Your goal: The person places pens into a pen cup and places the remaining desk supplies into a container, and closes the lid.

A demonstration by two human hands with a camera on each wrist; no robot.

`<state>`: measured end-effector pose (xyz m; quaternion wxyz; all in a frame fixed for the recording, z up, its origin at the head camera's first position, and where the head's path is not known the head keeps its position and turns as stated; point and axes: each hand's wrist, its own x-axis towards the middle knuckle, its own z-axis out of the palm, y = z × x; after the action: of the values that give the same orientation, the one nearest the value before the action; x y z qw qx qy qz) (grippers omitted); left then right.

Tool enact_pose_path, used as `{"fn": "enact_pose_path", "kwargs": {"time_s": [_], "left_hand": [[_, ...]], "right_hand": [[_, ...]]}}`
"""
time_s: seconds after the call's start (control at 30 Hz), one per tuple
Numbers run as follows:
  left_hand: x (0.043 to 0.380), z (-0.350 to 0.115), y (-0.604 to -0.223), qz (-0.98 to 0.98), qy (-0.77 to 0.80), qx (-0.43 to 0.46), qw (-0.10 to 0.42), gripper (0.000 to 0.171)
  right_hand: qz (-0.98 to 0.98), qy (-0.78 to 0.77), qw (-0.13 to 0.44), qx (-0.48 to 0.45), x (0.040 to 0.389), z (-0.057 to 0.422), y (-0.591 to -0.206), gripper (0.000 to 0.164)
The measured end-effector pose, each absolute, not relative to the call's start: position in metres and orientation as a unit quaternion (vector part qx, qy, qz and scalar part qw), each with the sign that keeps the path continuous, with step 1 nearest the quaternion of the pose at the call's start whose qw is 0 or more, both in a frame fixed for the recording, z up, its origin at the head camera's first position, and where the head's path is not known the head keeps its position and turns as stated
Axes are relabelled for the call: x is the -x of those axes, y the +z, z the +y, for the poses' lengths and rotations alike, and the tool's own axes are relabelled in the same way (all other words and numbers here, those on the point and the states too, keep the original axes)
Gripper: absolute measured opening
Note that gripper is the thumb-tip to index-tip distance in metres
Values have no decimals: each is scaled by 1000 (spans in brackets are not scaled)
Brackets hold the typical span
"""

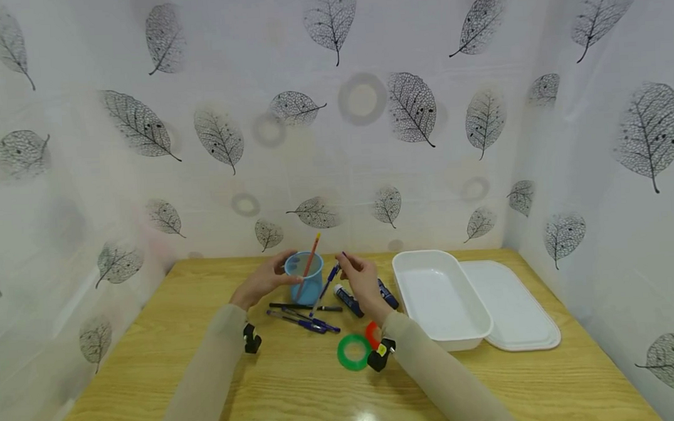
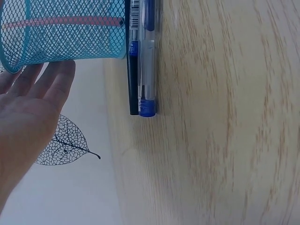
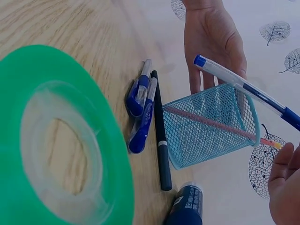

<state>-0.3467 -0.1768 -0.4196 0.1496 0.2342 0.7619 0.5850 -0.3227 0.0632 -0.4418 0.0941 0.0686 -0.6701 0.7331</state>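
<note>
A light blue mesh pen cup (image 1: pixel 315 290) stands on the wooden table with an orange-red pencil (image 1: pixel 315 246) leaning in it. My left hand (image 1: pixel 263 281) holds the cup from the left, thumb at the front and fingers behind. Just right of the rim, my right hand (image 1: pixel 365 286) pinches a blue-capped clear pen (image 3: pixel 239 83) near its upper end. The pen slants beside the cup, outside it. Several blue pens (image 1: pixel 311 326) and a black pen (image 3: pixel 162 154) lie at the cup's base.
Two dark blue glue sticks (image 1: pixel 349 301) lie near the right hand. A green tape roll (image 1: pixel 341 353) and a red tape roll (image 1: pixel 371 336) overlap in front, partly hidden by the right wrist. Farther right are a white box (image 1: pixel 398 283) and its white lid (image 1: pixel 525 312).
</note>
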Motion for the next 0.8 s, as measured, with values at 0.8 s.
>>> {"fn": "enact_pose_path", "kwargs": {"time_s": [0.8], "left_hand": [[362, -179, -439, 760, 590, -234, 143, 76]], "right_hand": [[-632, 742, 217, -41, 347, 63, -414, 29]]}}
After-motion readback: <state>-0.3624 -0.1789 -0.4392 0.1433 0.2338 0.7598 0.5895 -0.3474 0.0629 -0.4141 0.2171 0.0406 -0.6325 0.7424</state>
